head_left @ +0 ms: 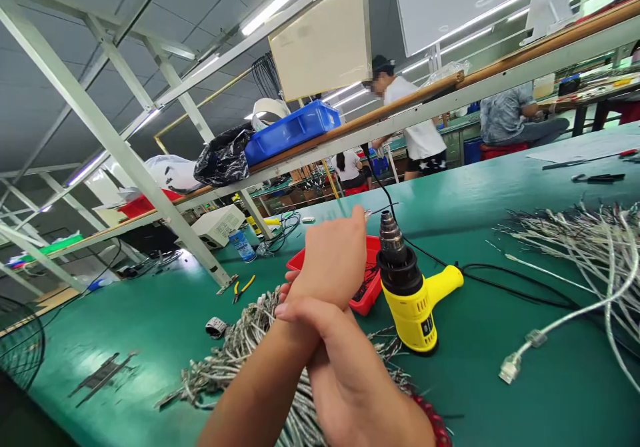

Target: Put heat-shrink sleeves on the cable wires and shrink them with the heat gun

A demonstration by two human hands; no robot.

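My left hand [334, 260] reaches forward over the middle of the bench, bent at the wrist, most of its fingers hidden behind its back. A thin dark strand [386, 207] shows just past it; I cannot tell whether the hand holds it. My right hand [325, 330] is wrapped round my left wrist. Close by on the right, a yellow heat gun [413, 310] stands upright, nozzle up. Partly behind my left hand lies a red tray [373, 287] with small dark pieces. Beneath my forearms spreads a heap of grey cables [235, 353].
More stripped cables [575, 247] lie at right, one with a USB plug [511, 367]. Yellow-handled pliers [244, 288], a blue can [243, 245] and a white box [217, 227] are at left. A shelf above bears a blue bin [295, 130]. Co-workers are beyond the bench.
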